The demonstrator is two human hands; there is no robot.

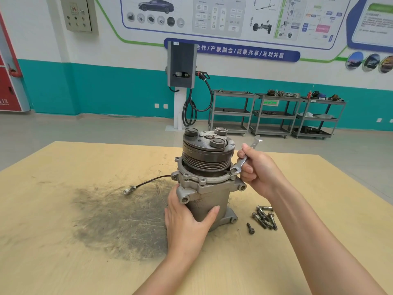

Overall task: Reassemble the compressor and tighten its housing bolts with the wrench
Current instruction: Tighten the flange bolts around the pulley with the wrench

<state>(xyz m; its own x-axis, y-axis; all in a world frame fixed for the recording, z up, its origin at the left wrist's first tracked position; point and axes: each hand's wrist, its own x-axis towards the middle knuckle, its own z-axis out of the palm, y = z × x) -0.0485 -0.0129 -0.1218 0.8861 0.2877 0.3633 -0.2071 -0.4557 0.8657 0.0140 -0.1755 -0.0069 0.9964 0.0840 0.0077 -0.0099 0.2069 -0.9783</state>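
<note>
Several loose bolts (264,218) lie on the desk (63,209) at about four o'clock from the compressor (207,179), so we judge the tightening only partly done. The compressor stands upright near the desk's middle, pulley (207,152) on top, and looks assembled as far as we can see. Our left hand (187,220) wraps its lower body to steady it. Our right hand (257,169) grips the wrench (244,160), whose lower jaw sits on a bolt at the flange's three o'clock edge. How many housing bolts are already seated we cannot tell; the far side is hidden.

The desk is pale wood, with a broad dark greasy smear (119,220) at eight o'clock from the compressor. A thin cable (146,182) with a small plug trails out at nine o'clock. Beyond, at twelve o'clock, a charging post (181,67) stands against a teal-and-white wall, and grey shelf carts (276,113) carrying parts stand at one o'clock.
</note>
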